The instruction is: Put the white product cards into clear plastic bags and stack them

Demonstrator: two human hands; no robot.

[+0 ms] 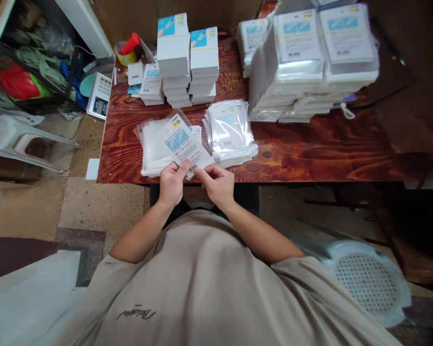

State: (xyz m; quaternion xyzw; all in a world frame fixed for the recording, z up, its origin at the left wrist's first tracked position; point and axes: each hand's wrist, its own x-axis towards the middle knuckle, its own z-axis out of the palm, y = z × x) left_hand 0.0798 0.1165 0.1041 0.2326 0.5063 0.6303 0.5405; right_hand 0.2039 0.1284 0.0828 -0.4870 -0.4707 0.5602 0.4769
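Observation:
My left hand [171, 182] and my right hand [218, 183] together pinch the near edge of a white printed card [182, 144] with a blue picture, tilted up over the table's front edge. Under and behind the card lies a pile of clear plastic sleeves with white inserts [155, 146]. Just right of it sits a second heap of bagged cards [230, 132].
The wooden table [310, 149] carries tall stacks of white card packs [187, 57] at the back and big bundled stacks [310, 57] at right. A scale [98, 95], tape roll [126, 50] and rubber bands [232, 80] lie near. Plastic stools [368, 281] stand beside me.

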